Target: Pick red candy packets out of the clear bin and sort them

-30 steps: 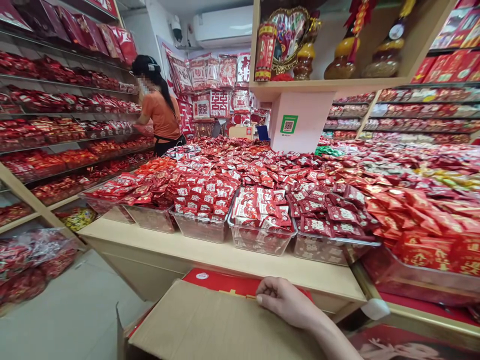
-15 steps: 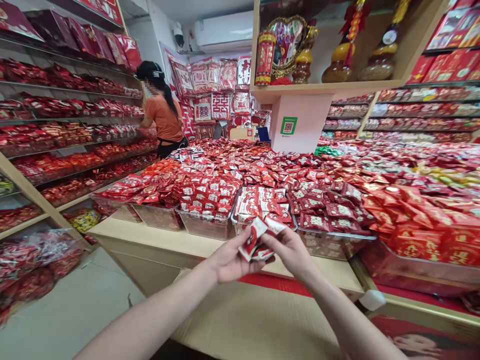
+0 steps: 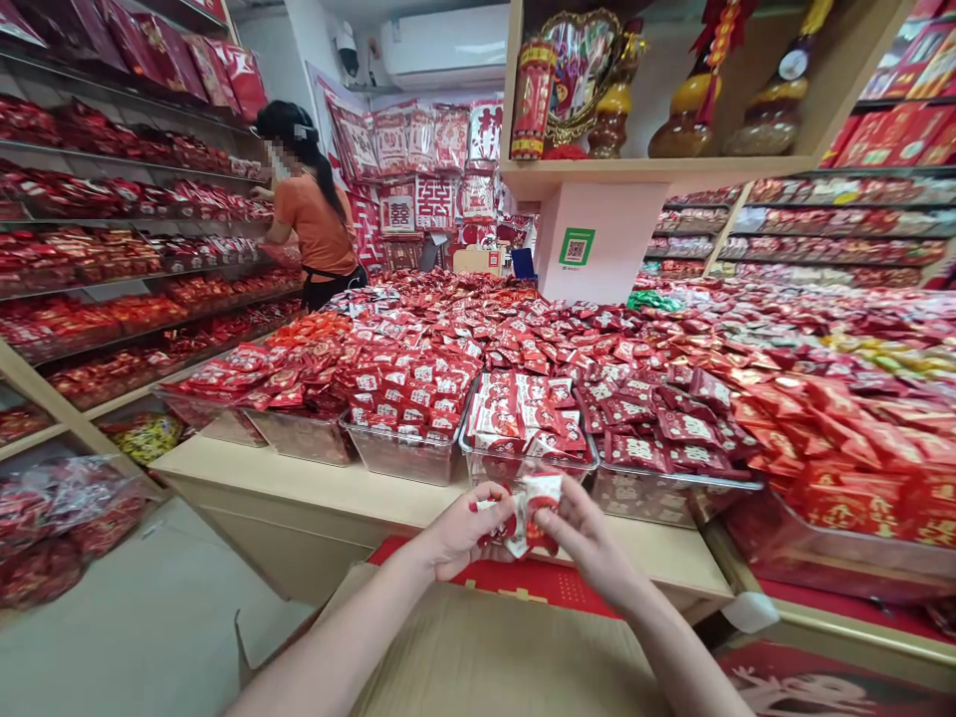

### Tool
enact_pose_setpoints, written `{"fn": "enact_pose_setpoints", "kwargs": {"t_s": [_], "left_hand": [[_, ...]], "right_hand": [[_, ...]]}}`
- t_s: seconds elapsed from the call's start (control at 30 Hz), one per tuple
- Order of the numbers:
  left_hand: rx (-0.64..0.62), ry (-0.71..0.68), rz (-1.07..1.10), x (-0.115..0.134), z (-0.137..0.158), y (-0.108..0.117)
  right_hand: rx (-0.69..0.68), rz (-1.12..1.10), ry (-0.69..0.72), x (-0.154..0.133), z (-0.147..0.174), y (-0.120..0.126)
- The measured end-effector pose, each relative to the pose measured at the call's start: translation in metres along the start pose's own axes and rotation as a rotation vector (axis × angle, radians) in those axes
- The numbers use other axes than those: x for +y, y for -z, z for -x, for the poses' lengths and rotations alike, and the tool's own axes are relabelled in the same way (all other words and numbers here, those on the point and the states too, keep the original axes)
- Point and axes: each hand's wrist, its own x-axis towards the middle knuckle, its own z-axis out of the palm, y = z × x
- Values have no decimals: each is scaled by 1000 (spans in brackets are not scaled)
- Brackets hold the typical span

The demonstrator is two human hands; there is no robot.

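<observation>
My left hand (image 3: 467,530) is closed around small red-and-white candy packets (image 3: 502,520), partly hidden by its fingers. Pinched in my right hand (image 3: 587,533) is another red-and-white packet (image 3: 543,500), held upright against the others. Both hands are close together in front of a clear plastic bin (image 3: 523,466). That bin holds rows of similar red-and-white packets (image 3: 515,413). How many packets are in my hands I cannot tell.
Bins of red packets (image 3: 418,393), dark red packets (image 3: 676,423) and bright red packets (image 3: 881,478) line the counter (image 3: 299,478). Below my hands is a cardboard box (image 3: 485,647). A person in an orange top (image 3: 318,224) stands by the left shelves. A display shelf (image 3: 664,171) overhangs the counter.
My hands have come lower, below the bin's rim. The right hand has turned its packet upright. The view has shifted slightly, and the person at the left has raised an arm toward the shelf.
</observation>
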Motion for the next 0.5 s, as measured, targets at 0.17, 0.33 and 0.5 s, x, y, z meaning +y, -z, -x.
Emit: {"fn": "enact_pose_setpoints", "kwargs": {"t_s": [0.17, 0.33, 0.5], "left_hand": [[-38, -24, -80, -10, 0, -5], [47, -68, -26, -15, -5, -7], [51, -63, -23, -15, -6, -8]], "right_hand": [[-276, 274, -47, 5, 6, -6], [-138, 131, -138, 17, 3, -6], [-87, 136, -97, 22, -1, -3]]}}
